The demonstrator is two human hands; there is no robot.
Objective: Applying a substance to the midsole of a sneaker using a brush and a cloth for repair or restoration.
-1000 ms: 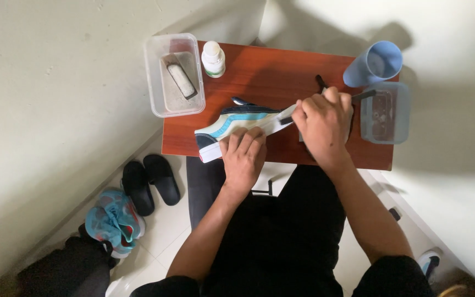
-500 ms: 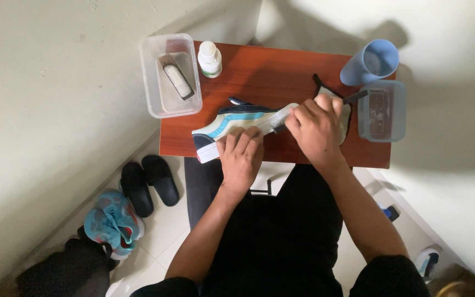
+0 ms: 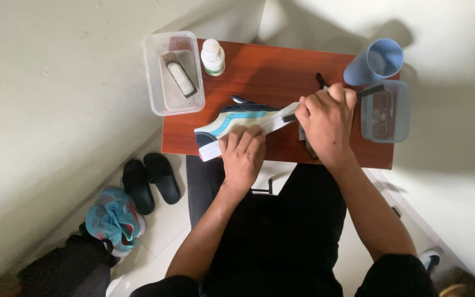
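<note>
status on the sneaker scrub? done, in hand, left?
Done: tools are laid out, with a blue cup, white bottle and clear tub on the table. In hand: left hand pins the sneaker on its side; right hand works a dark brush at its toe end. Left: cannot tell how clean it is.

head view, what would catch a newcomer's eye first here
The teal and white sneaker lying on its side at the front of the red-brown table, pinned by the left hand. At its toe, the right hand grips a dark-handled tool. A blue cup stands at the far right corner.
</note>
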